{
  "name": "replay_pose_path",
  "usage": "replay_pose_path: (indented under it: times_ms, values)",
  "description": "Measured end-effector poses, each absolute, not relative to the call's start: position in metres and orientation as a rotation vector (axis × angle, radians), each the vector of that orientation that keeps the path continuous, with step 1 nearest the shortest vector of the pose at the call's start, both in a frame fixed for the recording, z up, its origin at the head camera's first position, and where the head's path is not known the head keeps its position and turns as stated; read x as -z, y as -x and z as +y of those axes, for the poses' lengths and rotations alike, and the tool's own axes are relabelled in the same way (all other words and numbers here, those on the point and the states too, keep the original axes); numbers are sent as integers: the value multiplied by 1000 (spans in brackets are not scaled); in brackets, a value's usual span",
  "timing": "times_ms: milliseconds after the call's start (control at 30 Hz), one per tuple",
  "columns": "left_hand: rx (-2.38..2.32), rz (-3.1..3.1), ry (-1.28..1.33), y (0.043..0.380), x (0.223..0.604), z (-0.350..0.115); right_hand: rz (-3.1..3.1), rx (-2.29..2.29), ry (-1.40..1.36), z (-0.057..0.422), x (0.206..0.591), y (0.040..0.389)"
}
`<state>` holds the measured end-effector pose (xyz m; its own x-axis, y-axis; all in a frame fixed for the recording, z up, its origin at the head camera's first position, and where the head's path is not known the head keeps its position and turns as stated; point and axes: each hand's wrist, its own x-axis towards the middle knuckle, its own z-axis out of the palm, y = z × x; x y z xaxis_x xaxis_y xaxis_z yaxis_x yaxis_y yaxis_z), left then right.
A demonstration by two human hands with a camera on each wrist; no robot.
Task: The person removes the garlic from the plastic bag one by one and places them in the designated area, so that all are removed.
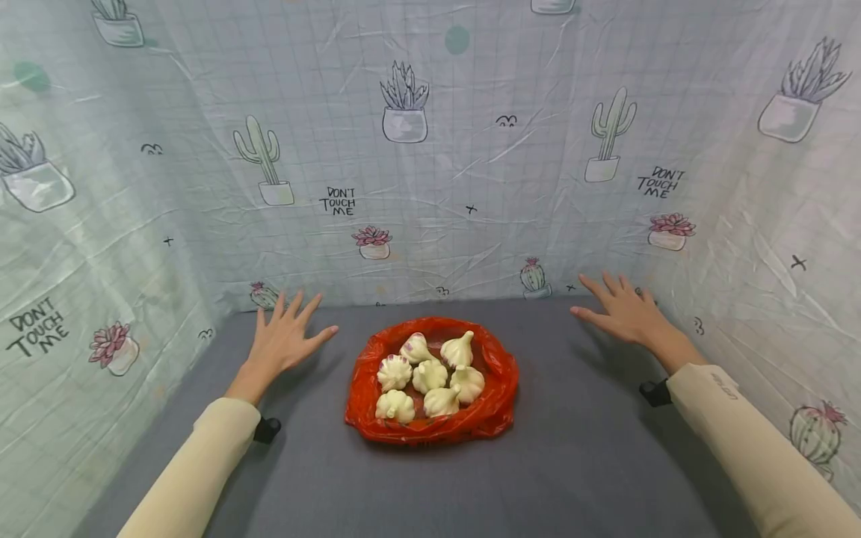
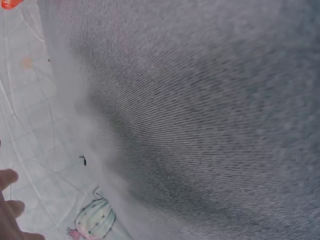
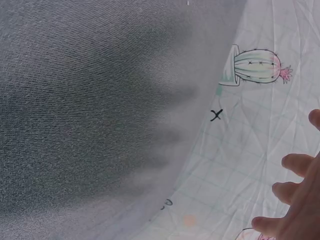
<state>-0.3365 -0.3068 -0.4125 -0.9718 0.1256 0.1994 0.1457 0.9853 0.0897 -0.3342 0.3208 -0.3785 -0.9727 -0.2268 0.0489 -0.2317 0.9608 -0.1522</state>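
Note:
Several white garlic bulbs (image 1: 429,376), some with purple streaks, lie in a red plastic bag (image 1: 498,407) whose rim is rolled open, at the middle of the grey table. To the left of the bag, my left hand (image 1: 279,340) is spread palm down above the table, touching nothing. My right hand (image 1: 622,314) is spread likewise, farther off on the bag's right and near the back. Fingertips of the left hand (image 2: 12,210) show at the edge of the left wrist view. In the right wrist view, part of the right hand (image 3: 297,195) appears at the lower right.
A grey cloth (image 1: 430,493) covers the table. Pale curtains (image 1: 430,179) printed with cacti and lettering rise at the back and on both sides. Black wrist straps (image 1: 267,430) show below both sleeves.

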Motion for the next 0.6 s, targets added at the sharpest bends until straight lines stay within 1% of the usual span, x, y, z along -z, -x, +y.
replay_pose_path:
  times_ms: [300, 600]
  values:
    - [162, -2941, 185, 323, 416, -300, -3065, -267, -392, 321, 381, 322]
    - [221, -2945, 167, 305, 422, -293, -3040, -317, -421, 310, 390, 306]
